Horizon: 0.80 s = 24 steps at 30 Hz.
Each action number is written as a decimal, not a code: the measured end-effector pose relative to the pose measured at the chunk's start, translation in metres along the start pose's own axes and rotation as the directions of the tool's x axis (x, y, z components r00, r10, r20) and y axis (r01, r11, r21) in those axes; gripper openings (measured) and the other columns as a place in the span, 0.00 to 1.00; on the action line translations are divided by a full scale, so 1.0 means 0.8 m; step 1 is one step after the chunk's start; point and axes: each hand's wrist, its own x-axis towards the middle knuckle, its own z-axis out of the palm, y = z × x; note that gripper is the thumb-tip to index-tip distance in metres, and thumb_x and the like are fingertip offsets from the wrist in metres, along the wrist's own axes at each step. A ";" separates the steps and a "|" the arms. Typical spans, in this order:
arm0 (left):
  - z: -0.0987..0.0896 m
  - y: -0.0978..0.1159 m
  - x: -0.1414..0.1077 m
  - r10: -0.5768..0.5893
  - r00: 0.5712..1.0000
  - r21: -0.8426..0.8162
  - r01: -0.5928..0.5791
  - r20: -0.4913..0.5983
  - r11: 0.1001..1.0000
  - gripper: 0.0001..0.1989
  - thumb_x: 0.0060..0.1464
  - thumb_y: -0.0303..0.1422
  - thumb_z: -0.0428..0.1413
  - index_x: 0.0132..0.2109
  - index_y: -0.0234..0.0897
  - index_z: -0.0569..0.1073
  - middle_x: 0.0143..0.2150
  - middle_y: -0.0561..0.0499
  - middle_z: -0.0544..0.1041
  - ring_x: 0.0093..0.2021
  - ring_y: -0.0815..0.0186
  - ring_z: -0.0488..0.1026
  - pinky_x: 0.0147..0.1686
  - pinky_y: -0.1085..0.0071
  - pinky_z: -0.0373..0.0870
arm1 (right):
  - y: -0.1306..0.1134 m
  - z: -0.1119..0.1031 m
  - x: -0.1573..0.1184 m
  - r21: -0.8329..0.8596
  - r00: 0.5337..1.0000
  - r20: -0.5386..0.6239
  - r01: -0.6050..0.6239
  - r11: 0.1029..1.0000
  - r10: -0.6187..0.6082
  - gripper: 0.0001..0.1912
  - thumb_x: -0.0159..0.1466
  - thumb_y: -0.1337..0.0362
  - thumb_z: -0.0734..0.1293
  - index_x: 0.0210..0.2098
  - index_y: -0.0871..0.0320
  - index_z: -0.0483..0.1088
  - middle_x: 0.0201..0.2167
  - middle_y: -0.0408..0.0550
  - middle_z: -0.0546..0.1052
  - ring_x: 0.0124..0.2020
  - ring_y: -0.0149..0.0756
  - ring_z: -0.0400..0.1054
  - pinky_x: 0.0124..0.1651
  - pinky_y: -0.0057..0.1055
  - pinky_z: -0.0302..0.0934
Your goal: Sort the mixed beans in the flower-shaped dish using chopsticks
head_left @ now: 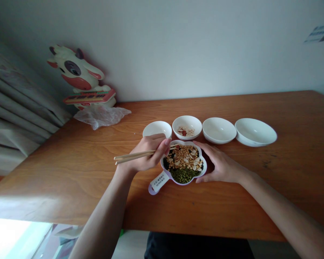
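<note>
Left hand [148,154]: closed around pale chopsticks [132,157], tips over mixed beans [183,156]. Right hand [220,165]: half-curved, thumb and fingers spread, grasping side of lilac-rimmed dish [204,167].

Four bowls [219,128] behind dish [204,163]; beans [184,157] in dish; apparently peanuts [190,132] in second-left bowl [187,121].

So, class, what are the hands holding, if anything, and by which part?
Left hand: chopsticks, near their tips. Right hand: scalloped dish, steadied at its right rim.
</note>
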 end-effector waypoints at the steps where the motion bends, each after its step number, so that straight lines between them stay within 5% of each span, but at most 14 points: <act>1: 0.001 -0.001 -0.001 0.004 1.000 -0.002 -0.004 -0.019 1.000 0.28 0.82 0.39 0.40 0.34 0.38 0.73 0.30 0.49 0.75 0.31 0.66 0.73 0.36 0.66 0.70 | 0.000 0.000 0.000 0.007 1.000 0.004 -0.003 1.000 0.003 0.70 0.54 0.39 0.84 0.83 0.41 0.44 0.79 0.58 0.64 0.76 0.68 0.62 0.75 0.68 0.60; 9: 0.007 -0.005 0.007 0.028 0.982 0.024 -0.024 -0.188 0.999 0.27 0.82 0.38 0.41 0.34 0.38 0.72 0.31 0.49 0.74 0.31 0.66 0.71 0.36 0.66 0.68 | 0.000 0.002 0.001 0.042 1.000 -0.009 -0.006 0.999 0.007 0.70 0.53 0.39 0.84 0.83 0.41 0.45 0.79 0.59 0.63 0.76 0.69 0.62 0.74 0.70 0.60; 16: 0.016 -0.003 0.046 -0.044 0.949 0.048 0.062 -0.311 0.997 0.29 0.82 0.45 0.42 0.34 0.38 0.72 0.30 0.50 0.75 0.30 0.67 0.71 0.35 0.67 0.68 | 0.001 0.005 0.000 0.054 1.000 -0.014 0.010 0.999 -0.009 0.69 0.53 0.36 0.84 0.82 0.44 0.48 0.78 0.63 0.65 0.75 0.67 0.64 0.74 0.69 0.61; 24: 0.020 -0.012 0.058 -0.232 0.959 0.132 0.254 -0.161 0.958 0.30 0.81 0.50 0.41 0.35 0.38 0.73 0.31 0.50 0.76 0.31 0.65 0.72 0.35 0.68 0.67 | 0.002 0.006 0.003 0.073 0.999 -0.025 0.039 0.997 -0.037 0.70 0.53 0.36 0.84 0.82 0.44 0.47 0.78 0.63 0.65 0.75 0.68 0.64 0.75 0.68 0.60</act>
